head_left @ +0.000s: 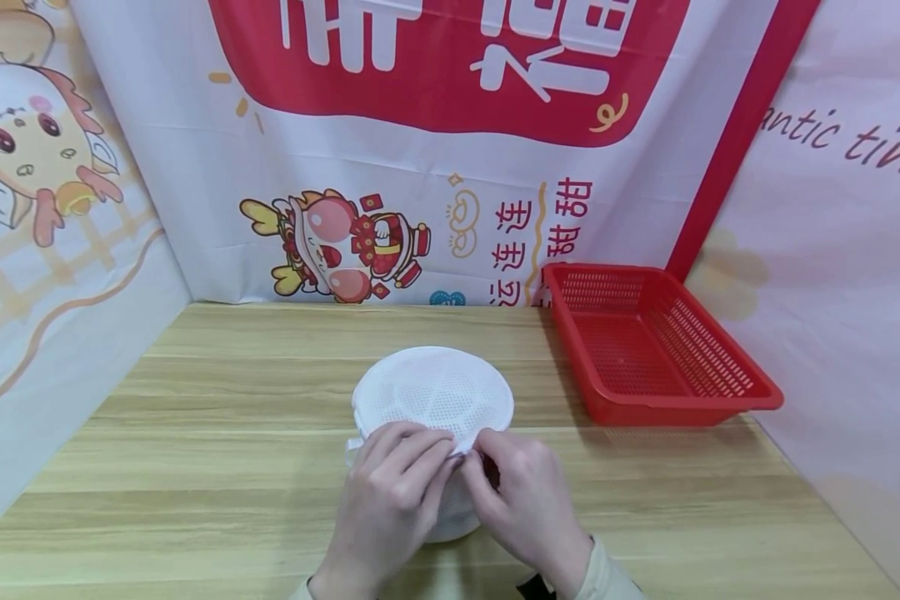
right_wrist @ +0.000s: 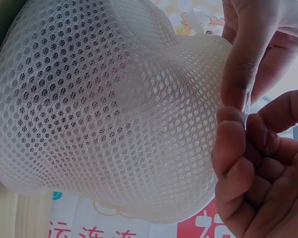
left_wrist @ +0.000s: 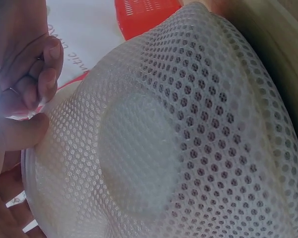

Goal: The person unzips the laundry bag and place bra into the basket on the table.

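Observation:
A round white mesh laundry bag (head_left: 435, 387) stands upright on the table, its flat top facing up. At its near rim my left hand (head_left: 397, 483) pinches the edge between thumb and fingers. Just beside it, my right hand (head_left: 525, 492) pinches the same rim, and the fingertips of both hands nearly meet. In the right wrist view a thin strip of the mesh bag (right_wrist: 139, 109) is caught between the fingertips. Through the mesh side a darker area shows; what it is cannot be made out. A small white loop (head_left: 353, 446) sticks out at the bag's left.
A red plastic basket (head_left: 603, 408) with slotted sides stands at the back right of the wooden table (head_left: 195, 450). Printed cloth (head_left: 390, 158) hangs behind the table, with more cloth at both sides.

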{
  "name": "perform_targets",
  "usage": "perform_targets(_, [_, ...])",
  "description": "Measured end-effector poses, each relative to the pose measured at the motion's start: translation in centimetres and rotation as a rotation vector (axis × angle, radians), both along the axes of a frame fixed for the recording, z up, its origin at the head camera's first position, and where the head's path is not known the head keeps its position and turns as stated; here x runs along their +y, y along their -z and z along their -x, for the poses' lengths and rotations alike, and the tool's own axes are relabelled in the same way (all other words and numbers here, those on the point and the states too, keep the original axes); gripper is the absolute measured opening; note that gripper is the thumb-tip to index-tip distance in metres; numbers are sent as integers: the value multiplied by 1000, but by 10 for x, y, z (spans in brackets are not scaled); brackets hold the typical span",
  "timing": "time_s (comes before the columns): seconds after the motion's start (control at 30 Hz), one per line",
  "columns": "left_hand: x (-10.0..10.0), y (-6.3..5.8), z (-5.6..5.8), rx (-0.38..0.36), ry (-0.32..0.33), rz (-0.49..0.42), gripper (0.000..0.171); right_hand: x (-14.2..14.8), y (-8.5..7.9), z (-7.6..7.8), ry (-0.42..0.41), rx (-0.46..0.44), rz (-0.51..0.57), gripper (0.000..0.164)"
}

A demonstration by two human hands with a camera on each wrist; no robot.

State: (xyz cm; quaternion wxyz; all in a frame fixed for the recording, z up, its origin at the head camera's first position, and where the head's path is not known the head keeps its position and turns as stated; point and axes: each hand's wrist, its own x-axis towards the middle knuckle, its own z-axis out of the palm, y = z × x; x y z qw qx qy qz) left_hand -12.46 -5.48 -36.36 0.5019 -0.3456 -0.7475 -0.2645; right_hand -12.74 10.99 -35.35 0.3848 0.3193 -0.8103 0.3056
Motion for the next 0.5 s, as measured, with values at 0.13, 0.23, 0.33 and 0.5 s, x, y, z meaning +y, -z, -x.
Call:
perform_targets(0.13, [0,0,0,14,-5,-2,21,0,0,-1,26,-12,9,32])
perform_targets(0.23, [-1,0,1,14,-5,0,18,0,-1,-1,54,-7,5,34])
perform_targets(0.33, [-1,0,1,13,-7,4,17,0,0,-1,72,14,0,35])
perform_targets(0.5, [-1,0,1,21,-7,5,16,0,1,1,90,25,0,37])
